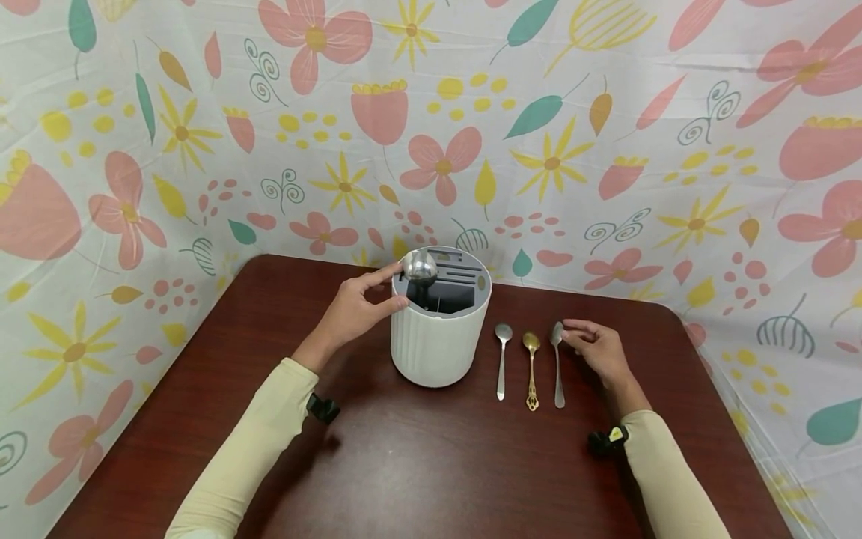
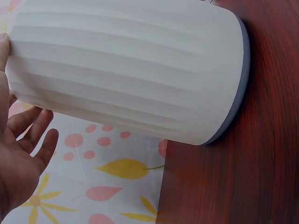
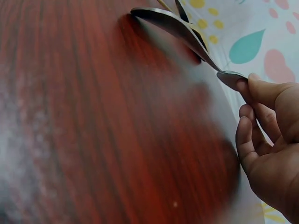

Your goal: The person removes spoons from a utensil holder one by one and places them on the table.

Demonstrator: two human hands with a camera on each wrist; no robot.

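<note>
Left hand [image 1: 353,308] spread against container [image 1: 432,352], right hand [image 1: 599,350] pinches spoon [image 1: 558,383] nearest surface's right edge [image 1: 708,408]; slack fingertips could drop it.

This looks like a makeshift tabletop booth, with creased floral sheeting [image 1: 465,123] around a wood-grain table [image 1: 417,464].

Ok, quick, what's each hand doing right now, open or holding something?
Left hand: open, fingers touching the white container near its rim.
Right hand: closed, pinching the bowl end of the rightmost spoon.
</note>
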